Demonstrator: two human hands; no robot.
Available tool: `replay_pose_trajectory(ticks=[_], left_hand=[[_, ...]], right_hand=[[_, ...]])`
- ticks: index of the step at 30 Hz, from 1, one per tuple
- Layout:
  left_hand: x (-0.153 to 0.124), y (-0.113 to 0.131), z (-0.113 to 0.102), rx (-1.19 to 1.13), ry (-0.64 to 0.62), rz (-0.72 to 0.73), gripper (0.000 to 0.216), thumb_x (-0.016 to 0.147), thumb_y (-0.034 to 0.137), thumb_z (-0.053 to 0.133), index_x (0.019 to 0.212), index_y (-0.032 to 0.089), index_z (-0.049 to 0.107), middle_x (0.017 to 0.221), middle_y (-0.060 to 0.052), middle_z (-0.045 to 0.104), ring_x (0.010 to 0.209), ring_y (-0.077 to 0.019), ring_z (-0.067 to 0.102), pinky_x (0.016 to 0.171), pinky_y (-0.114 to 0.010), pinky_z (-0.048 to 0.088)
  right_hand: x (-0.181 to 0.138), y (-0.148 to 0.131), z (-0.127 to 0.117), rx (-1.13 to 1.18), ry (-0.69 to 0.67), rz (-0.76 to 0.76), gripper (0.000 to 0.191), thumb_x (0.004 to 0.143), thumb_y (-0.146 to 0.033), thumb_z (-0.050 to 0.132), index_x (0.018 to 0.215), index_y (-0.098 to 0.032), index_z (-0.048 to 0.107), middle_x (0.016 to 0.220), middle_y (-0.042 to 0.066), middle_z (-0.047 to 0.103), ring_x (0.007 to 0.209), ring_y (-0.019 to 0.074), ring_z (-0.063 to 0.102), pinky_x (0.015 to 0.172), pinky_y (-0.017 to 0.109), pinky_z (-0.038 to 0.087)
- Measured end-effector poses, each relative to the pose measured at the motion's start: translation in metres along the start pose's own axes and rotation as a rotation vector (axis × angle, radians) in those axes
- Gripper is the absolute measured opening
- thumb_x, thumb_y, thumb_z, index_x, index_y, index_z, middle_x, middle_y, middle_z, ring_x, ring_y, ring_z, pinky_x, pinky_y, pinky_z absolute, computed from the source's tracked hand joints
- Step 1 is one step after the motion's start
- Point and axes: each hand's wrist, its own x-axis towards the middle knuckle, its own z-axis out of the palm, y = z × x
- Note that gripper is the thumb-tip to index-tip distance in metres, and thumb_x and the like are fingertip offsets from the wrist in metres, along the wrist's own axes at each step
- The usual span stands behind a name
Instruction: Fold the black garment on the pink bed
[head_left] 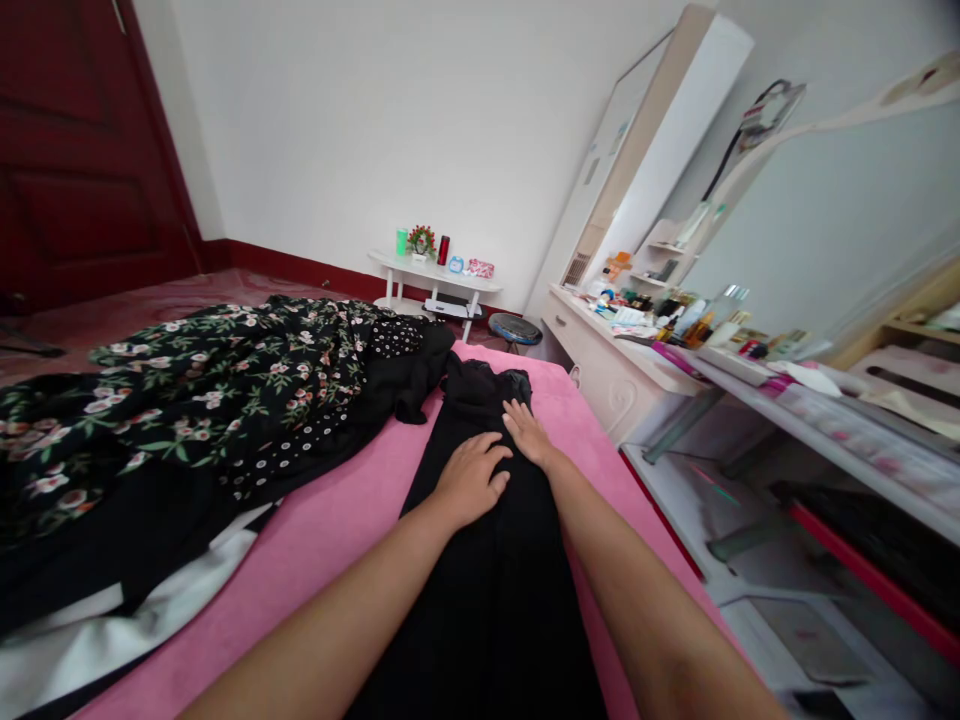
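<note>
A long black garment (495,580), perhaps trousers or a dress, lies lengthwise on a pink bed cover (330,560). Its far end is gathered and a little crumpled. My left hand (469,482) rests on the middle of the black cloth, fingers apart and slightly bent. Farther up, near the gathered end, my right hand (526,432) lies flat at the right edge of the garment with its fingers stretched out. Neither hand grips anything. The near end of the garment runs out of view between my forearms.
On the left of the bed is a heap of clothes, with a black floral garment (247,360) on top. A white table (390,258) stands by the far wall, beside a round stool (515,330). Along the right runs a dressing table (607,365) crowded with bottles.
</note>
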Motion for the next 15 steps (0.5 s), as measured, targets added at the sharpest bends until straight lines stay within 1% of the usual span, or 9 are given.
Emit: replay_pose_trajectory(ticks=[3, 5, 7, 9, 12, 14, 15], left_hand=[[-0.002, 0.0, -0.003, -0.014, -0.045, 0.016, 0.034, 0.085, 0.029, 0.048, 0.118, 0.023, 0.056, 0.144, -0.007, 0.038, 0.133, -0.0235, 0.035, 0.113, -0.04, 0.026], [-0.004, 0.001, -0.006, -0.022, -0.09, 0.038, 0.031, 0.085, 0.029, 0.049, 0.114, 0.023, 0.058, 0.147, -0.007, 0.036, 0.136, -0.0241, 0.03, 0.113, -0.041, 0.023], [-0.007, 0.003, -0.01, -0.029, -0.141, 0.062, 0.031, 0.083, 0.031, 0.053, 0.112, 0.025, 0.06, 0.15, -0.007, 0.03, 0.138, -0.0253, 0.025, 0.114, -0.043, 0.02], [-0.016, 0.008, -0.015, -0.032, -0.192, 0.084, 0.036, 0.079, 0.036, 0.059, 0.113, 0.027, 0.06, 0.153, -0.006, 0.025, 0.14, -0.0276, 0.021, 0.114, -0.046, 0.018], [-0.044, 0.018, -0.025, -0.021, -0.282, 0.126, 0.051, 0.074, 0.049, 0.064, 0.121, 0.032, 0.057, 0.154, -0.007, 0.019, 0.142, -0.0315, 0.013, 0.113, -0.052, 0.013], [-0.071, 0.027, -0.034, -0.009, -0.353, 0.159, 0.061, 0.076, 0.057, 0.057, 0.132, 0.034, 0.047, 0.155, -0.008, 0.015, 0.142, -0.0314, 0.006, 0.113, -0.054, 0.009], [-0.087, 0.032, -0.039, -0.008, -0.388, 0.173, 0.064, 0.079, 0.059, 0.053, 0.137, 0.035, 0.041, 0.156, -0.007, 0.012, 0.142, -0.0309, 0.003, 0.113, -0.055, 0.008]], right_hand=[[-0.047, 0.001, -0.001, 0.011, -0.036, -0.066, 0.059, 0.096, -0.049, 0.024, 0.148, -0.02, 0.021, 0.155, 0.006, 0.011, 0.143, 0.0228, 0.005, 0.113, 0.048, 0.01], [-0.085, -0.002, -0.004, 0.0, -0.065, -0.123, 0.062, 0.095, -0.049, 0.03, 0.147, -0.018, 0.022, 0.154, 0.007, 0.012, 0.143, 0.0227, 0.005, 0.114, 0.045, 0.011], [-0.13, -0.01, -0.008, -0.026, -0.096, -0.164, 0.064, 0.093, -0.051, 0.035, 0.147, -0.019, 0.021, 0.154, 0.008, 0.011, 0.142, 0.0231, 0.006, 0.114, 0.045, 0.011], [-0.18, -0.025, -0.013, -0.055, -0.125, -0.188, 0.065, 0.092, -0.051, 0.038, 0.148, -0.023, 0.02, 0.155, 0.006, 0.008, 0.142, 0.024, 0.005, 0.114, 0.047, 0.011], [-0.254, -0.052, -0.019, -0.051, -0.156, -0.209, 0.06, 0.092, -0.042, 0.042, 0.147, -0.029, 0.02, 0.155, 0.002, 0.007, 0.142, 0.0244, 0.003, 0.114, 0.049, 0.011], [-0.291, -0.07, -0.023, -0.016, -0.203, -0.247, 0.067, 0.086, -0.034, 0.053, 0.146, -0.029, 0.024, 0.154, 0.004, 0.013, 0.142, 0.0263, 0.011, 0.114, 0.048, 0.015], [-0.305, -0.078, -0.026, -0.002, -0.243, -0.27, 0.071, 0.08, -0.032, 0.061, 0.144, -0.027, 0.03, 0.152, 0.007, 0.02, 0.14, 0.029, 0.018, 0.113, 0.048, 0.019]])
